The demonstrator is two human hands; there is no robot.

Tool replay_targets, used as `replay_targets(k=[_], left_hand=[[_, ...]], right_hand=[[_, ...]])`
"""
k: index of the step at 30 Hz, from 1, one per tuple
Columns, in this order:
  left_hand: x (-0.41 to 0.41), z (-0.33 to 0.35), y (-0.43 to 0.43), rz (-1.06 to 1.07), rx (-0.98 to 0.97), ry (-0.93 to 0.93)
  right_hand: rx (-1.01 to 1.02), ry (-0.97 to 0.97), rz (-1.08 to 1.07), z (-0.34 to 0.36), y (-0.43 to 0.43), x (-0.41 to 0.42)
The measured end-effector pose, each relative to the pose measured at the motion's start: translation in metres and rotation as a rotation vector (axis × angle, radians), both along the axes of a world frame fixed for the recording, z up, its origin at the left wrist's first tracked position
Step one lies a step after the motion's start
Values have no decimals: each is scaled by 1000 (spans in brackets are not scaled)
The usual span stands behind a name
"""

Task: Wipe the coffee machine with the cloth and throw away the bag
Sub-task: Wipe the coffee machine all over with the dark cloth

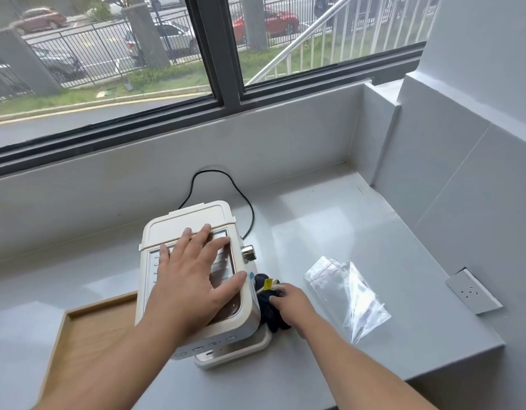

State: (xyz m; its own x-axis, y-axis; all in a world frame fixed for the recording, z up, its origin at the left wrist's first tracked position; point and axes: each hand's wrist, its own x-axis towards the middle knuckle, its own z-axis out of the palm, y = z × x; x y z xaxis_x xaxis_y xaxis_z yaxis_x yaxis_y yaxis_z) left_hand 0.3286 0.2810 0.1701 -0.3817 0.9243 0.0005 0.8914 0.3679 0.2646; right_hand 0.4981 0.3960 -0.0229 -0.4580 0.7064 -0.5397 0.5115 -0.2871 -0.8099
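A cream coffee machine (pixel 182 226) stands on the grey counter, partly on a wooden tray. My left hand (pixel 193 279) lies flat on its top with the fingers spread. My right hand (pixel 291 303) presses a dark blue cloth (pixel 269 313) with a yellow tag against the machine's right side. A clear plastic bag (pixel 347 294) lies flat on the counter to the right of my right hand, apart from it.
The wooden tray (pixel 87 329) sits at the front left under the machine. A black power cord (pixel 241 193) loops behind the machine. A wall socket (pixel 472 291) is on the right wall. A window runs along the back.
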Motion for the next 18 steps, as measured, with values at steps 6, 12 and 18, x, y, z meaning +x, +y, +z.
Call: replay_targets(k=[6, 12, 18], left_hand=[[-1, -2, 0, 4, -6, -5], [-3, -4, 0, 4, -11, 3], [-4, -7, 1, 3, -3, -6]], right_hand=[[-343, 27, 5, -3, 38, -3], [-336, 15, 57, 15, 66, -36], [-263, -43, 39, 38, 78, -87]])
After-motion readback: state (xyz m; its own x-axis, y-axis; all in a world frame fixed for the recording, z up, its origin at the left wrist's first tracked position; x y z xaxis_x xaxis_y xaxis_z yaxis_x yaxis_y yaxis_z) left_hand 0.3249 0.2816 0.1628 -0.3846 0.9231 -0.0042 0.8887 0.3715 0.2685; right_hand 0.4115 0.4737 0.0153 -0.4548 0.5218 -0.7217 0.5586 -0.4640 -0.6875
